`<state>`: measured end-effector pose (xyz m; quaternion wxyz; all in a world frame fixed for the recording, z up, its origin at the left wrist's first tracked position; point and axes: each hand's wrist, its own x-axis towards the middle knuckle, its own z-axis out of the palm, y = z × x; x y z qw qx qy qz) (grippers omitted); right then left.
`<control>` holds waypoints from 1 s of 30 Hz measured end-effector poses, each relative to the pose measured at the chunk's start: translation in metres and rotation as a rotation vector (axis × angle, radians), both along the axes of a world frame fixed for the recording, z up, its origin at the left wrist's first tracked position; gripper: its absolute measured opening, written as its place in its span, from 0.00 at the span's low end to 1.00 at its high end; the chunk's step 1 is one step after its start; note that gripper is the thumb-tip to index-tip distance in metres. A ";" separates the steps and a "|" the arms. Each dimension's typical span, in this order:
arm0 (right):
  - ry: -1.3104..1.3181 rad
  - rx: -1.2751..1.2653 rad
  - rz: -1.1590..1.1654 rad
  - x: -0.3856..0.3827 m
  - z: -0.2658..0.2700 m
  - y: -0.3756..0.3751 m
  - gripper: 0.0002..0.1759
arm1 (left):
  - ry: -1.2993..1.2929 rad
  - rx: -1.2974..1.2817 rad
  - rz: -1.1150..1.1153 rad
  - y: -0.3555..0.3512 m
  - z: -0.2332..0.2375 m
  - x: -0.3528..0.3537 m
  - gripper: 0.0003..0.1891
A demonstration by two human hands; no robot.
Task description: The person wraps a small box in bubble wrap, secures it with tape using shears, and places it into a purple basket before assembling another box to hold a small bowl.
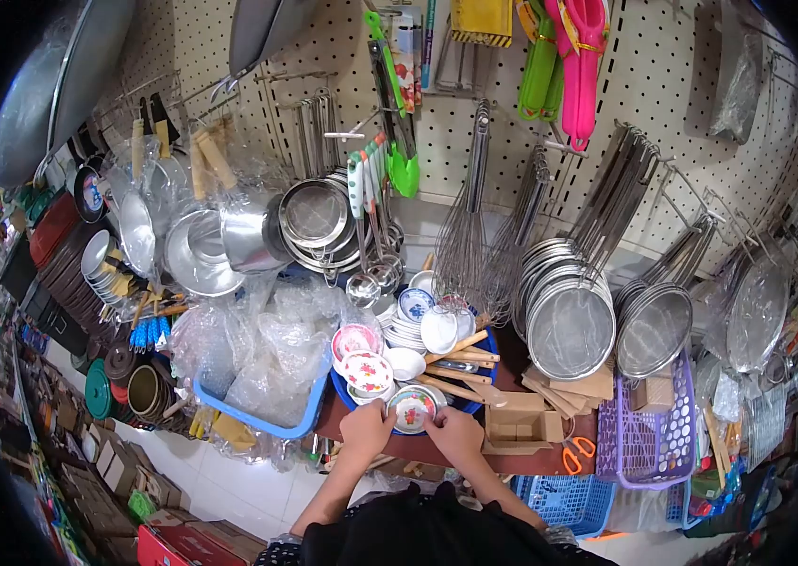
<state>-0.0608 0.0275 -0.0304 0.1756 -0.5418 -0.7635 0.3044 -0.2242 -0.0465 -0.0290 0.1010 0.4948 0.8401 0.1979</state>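
Observation:
My left hand [367,431] is closed on the left rim of a small round dish [412,409] with a green-edged flower pattern. On the opposite rim my right hand [456,435] grips the same dish. Between both hands it lies over the front edge of a blue basin [342,389]. Inside the basin are a red-flowered dish [367,372], a pink-rimmed dish [355,341], white bowls [405,363], a blue-patterned dish [415,304] and several wooden handles [460,370].
An open cardboard box [523,422] stands right of the basin, near orange scissors [577,456]. To the left sits a blue basket of clear plastic bags [276,349]. Strainers [571,330] and whisks [470,236] hang from the pegboard. A purple basket [646,429] is farther right.

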 end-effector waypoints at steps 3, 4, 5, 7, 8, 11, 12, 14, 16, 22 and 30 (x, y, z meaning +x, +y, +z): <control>0.023 0.010 -0.013 0.001 0.000 0.001 0.18 | -0.026 -0.012 -0.026 0.000 0.008 -0.002 0.17; 0.023 0.001 -0.015 0.001 0.002 0.001 0.18 | -0.039 -0.014 -0.034 0.000 0.011 -0.002 0.17; 0.023 -0.007 -0.017 0.001 0.006 0.002 0.18 | -0.049 0.001 -0.036 0.000 0.015 -0.002 0.16; 0.038 -0.014 -0.008 0.003 0.010 0.004 0.18 | -0.071 0.034 -0.035 0.001 0.021 -0.002 0.16; 0.054 -0.014 0.003 0.003 0.010 0.005 0.17 | -0.069 0.043 -0.032 0.001 0.023 -0.002 0.16; 0.158 -0.008 0.000 0.007 0.013 0.006 0.16 | -0.099 0.078 -0.032 0.003 0.029 0.001 0.16; 0.202 -0.005 -0.007 0.009 0.013 0.006 0.15 | -0.130 0.095 -0.038 0.003 0.031 0.002 0.16; 0.290 0.034 -0.016 0.017 0.013 0.005 0.12 | -0.220 0.139 -0.053 0.002 0.034 0.008 0.15; 0.361 0.051 -0.032 0.027 0.015 0.005 0.11 | -0.337 0.196 -0.074 0.002 0.037 0.016 0.14; 0.450 0.028 -0.103 0.076 0.014 0.007 0.12 | -0.563 0.239 -0.225 0.014 0.050 0.055 0.10; 0.469 0.164 -0.132 0.145 0.038 0.020 0.09 | -0.565 0.388 -0.326 0.045 0.054 0.118 0.06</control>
